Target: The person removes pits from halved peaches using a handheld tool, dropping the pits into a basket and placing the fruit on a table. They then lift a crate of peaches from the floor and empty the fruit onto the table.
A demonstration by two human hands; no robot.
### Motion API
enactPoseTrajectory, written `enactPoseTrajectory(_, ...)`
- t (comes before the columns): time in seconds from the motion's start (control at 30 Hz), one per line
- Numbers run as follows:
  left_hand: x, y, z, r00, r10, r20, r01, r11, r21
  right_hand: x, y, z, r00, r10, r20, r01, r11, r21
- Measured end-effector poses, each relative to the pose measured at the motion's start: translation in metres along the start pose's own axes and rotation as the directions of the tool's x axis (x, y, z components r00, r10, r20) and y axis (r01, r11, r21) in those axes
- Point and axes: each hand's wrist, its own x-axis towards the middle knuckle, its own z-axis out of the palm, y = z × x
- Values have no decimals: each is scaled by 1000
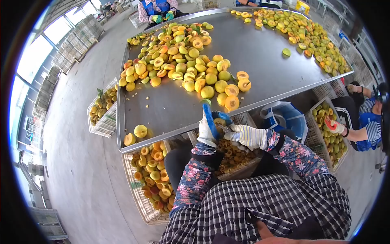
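My left hand [208, 125], in a white glove with blue fingers, is closed around a yellow fruit half [219, 122] just off the table's front edge. Beside it my right hand [245, 136], in a striped knit glove, grips a thin metal tool [223, 128] whose tip meets the fruit. Under both hands stands a crate of small fruit scraps [233, 156]. A large pile of yellow-green fruit, whole and halved, [178, 61] lies on the metal table [162, 110] ahead.
A crate of fruit halves [134, 185] stands left of my legs, another crate [106, 126] at the table's left side. A blue bucket [290, 120] is to the right. A co-worker [367, 126] sits at far right by a fruit crate [325, 142]; another [158, 10] works across the table.
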Motion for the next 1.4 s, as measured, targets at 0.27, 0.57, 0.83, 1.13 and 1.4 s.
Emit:
enactPoseTrajectory(0.27, 6, 3, -1, 969, -216, 121, 237, 951, -199, -8, -1, 3, 971, 151, 185, -219, 873, 437)
enactPoseTrajectory(0.57, -3, 9, 9, 959, -267, 91, 279, 850, -447, -32, 6, 2, 977, 22, 213, -126, 865, 486)
enactPoseTrajectory(0.83, -79, 91, -57, 944, 181, -277, 15, 813, 583, -56, 61, -41, 975, -212, -70, 99, 692, -715)
enactPoseTrajectory(1.13, -39, 105, -56, 921, 339, 192, -165, -108, 980, -77, 43, -40, 955, -169, -243, 114, 968, -225)
enactPoseTrajectory(1.4, 102, -10, 48, 991, -46, 122, -129, -224, 966, -66, 75, -52, 887, -394, -241, 314, 897, -310)
